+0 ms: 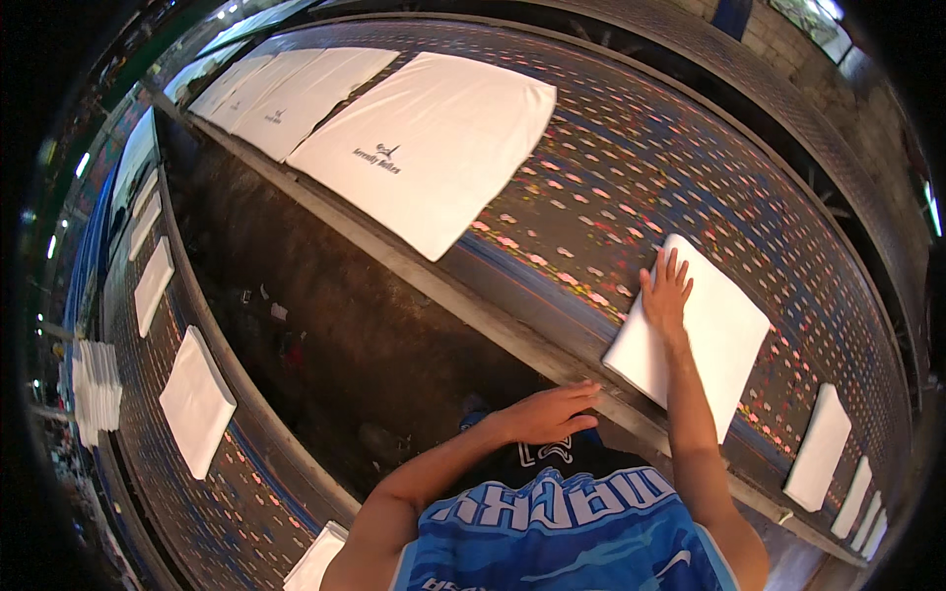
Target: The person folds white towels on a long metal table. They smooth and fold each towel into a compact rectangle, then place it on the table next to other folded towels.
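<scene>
My right hand (pixel 669 293) lies flat, fingers spread, on the upper left part of a folded white towel (pixel 717 335). That towel rests on a long dark table (pixel 581 212) speckled with small coloured print marks. My left hand (pixel 554 412) hangs in front of my body near the table's front edge, holding nothing, its fingers stretched out. Farther left on the same table, a white towel with a dark printed emblem (pixel 434 138) is spread out flat. More spread printed towels (pixel 286 103) continue beyond it.
On the right, several folded white towels (pixel 820 448) sit in a row along the table. Across a dark aisle (pixel 315 295), a second long table holds folded towels (pixel 197 404). A stack of white towels (pixel 97 394) stands at the far left. A wooden rail (pixel 394 261) edges my table.
</scene>
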The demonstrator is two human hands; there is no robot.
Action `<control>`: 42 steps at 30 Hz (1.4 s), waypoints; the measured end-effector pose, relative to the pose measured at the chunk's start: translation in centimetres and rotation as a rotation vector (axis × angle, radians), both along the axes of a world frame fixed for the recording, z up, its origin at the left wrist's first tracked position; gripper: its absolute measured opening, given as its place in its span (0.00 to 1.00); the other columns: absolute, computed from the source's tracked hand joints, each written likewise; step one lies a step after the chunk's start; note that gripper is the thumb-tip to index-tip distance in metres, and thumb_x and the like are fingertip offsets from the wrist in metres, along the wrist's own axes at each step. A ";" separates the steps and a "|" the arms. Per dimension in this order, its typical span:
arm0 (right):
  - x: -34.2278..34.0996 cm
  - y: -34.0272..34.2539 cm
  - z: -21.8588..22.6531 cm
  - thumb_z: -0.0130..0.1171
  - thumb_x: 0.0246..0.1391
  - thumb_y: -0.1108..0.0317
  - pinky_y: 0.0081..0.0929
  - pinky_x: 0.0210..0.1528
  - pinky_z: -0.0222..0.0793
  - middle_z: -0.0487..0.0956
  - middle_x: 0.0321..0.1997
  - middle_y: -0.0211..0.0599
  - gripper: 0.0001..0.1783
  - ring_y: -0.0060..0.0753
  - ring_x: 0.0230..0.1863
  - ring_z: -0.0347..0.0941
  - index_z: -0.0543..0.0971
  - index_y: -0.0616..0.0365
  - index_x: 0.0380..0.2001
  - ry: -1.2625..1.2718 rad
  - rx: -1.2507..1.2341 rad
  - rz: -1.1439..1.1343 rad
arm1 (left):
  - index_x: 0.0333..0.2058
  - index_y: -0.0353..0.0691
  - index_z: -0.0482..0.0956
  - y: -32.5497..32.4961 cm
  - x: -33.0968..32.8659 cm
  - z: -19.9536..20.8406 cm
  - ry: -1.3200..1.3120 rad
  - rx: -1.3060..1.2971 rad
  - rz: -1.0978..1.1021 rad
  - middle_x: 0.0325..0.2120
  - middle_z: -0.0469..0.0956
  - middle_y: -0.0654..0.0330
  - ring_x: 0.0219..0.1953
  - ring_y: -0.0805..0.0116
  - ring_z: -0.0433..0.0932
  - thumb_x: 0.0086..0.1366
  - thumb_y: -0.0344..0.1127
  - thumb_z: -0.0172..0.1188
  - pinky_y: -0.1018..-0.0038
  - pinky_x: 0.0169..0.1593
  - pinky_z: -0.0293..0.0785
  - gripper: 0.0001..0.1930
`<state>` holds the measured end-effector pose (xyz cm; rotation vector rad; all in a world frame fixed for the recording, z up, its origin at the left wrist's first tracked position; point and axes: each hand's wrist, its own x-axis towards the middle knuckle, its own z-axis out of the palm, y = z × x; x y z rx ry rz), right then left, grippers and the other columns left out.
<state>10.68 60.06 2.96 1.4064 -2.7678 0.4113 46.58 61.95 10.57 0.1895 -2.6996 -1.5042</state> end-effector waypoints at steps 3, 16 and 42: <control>6.4 -2.1 0.1 0.50 0.75 0.42 0.71 0.82 0.34 0.48 0.88 0.42 0.40 0.63 0.87 0.40 0.59 0.48 0.81 0.062 -0.082 0.145 | 0.68 0.34 0.73 -3.3 7.0 0.6 -0.110 0.143 0.172 0.70 0.72 0.45 0.73 0.49 0.69 0.82 0.49 0.52 0.59 0.76 0.65 0.27; 28.1 -22.3 3.8 0.54 0.74 0.45 0.67 0.82 0.40 0.51 0.87 0.47 0.40 0.63 0.86 0.44 0.60 0.51 0.80 0.054 -0.221 0.659 | 0.64 0.35 0.78 -10.3 25.1 1.9 -0.111 0.168 0.733 0.62 0.80 0.45 0.64 0.47 0.79 0.82 0.45 0.53 0.59 0.66 0.74 0.23; 33.5 -32.0 5.8 0.58 0.69 0.41 0.66 0.79 0.47 0.69 0.76 0.47 0.44 0.62 0.76 0.61 0.62 0.51 0.79 -0.080 0.164 0.669 | 0.63 0.39 0.79 -34.9 28.6 1.7 -0.214 0.064 0.692 0.60 0.81 0.47 0.61 0.48 0.81 0.78 0.44 0.60 0.60 0.59 0.81 0.22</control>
